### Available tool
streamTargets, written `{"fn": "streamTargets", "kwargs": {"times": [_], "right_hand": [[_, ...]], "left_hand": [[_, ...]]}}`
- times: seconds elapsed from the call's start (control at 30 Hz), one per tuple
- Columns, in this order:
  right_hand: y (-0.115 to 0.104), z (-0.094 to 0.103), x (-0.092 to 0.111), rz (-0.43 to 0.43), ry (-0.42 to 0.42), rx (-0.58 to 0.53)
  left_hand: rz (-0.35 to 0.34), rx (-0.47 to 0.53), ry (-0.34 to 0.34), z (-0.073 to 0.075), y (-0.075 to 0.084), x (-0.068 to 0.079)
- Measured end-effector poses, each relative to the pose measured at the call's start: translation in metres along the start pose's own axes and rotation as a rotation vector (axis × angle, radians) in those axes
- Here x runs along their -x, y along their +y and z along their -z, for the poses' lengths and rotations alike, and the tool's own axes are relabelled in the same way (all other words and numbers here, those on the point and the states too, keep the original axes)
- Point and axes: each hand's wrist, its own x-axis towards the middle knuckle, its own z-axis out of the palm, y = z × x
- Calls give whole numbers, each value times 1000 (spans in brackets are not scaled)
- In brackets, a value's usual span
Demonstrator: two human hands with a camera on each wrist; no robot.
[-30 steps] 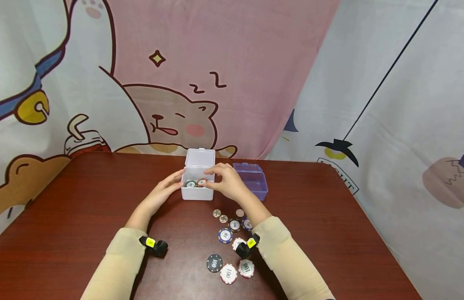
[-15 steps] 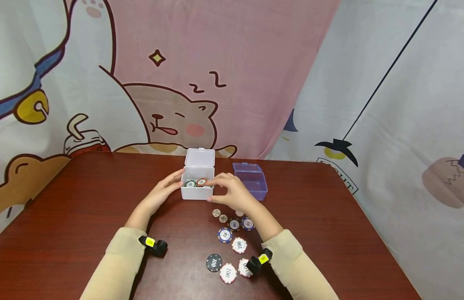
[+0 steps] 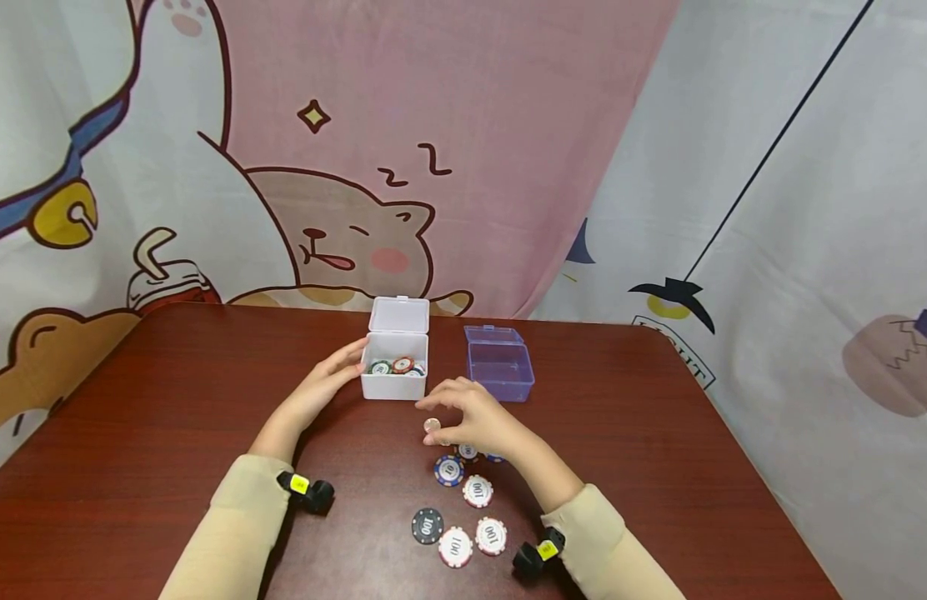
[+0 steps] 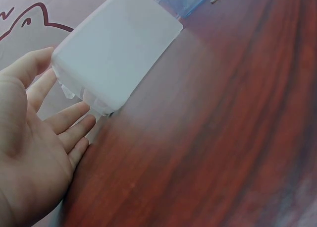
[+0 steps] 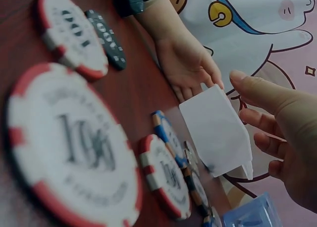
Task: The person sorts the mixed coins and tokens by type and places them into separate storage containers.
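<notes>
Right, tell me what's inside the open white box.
Inside the white box, a green-edged chip, a red-edged chip and, at the right, part of another chip show. The front wall hides the box's bottom, so whatever lies beneath them cannot be seen.

I log one worktop (image 3: 171, 400): red-brown, wood-grained, glossy. Standing on it, far side: one white box (image 3: 393, 387), lid raised; apart to its right, one translucent violet-blue box (image 3: 501, 389), lid raised. Lying nearer my camera: one small shiny disc (image 3: 432, 424); one blue-edged chip (image 3: 449, 471), marked 10; one dark chip (image 3: 468, 452), partly hidden from me; one black chip (image 3: 428, 527), marked 100; three red-and-white chips (image 3: 478, 491), marked 100, one just beside the black.
</notes>
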Motion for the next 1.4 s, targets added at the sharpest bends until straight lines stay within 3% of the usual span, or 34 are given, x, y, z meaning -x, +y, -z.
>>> {"fn": "streamTargets", "kwargs": {"times": [0.33,0.57,0.83,1.23,1.4], "right_hand": [[4,-1,14,71,-92,-61],[7,-2,24,39,-160,-29],[10,-2,32,16,-221,0],[13,-7,37,-10,-285,56],[14,-9,38,26,-267,85]], "left_hand": [[21,12,-6,0,1,0],[18,5,-23,-5,25,8],[3,-4,-6,0,0,0],[5,-3,-4,0,-1,0],[10,-7,-4,0,0,0]]}}
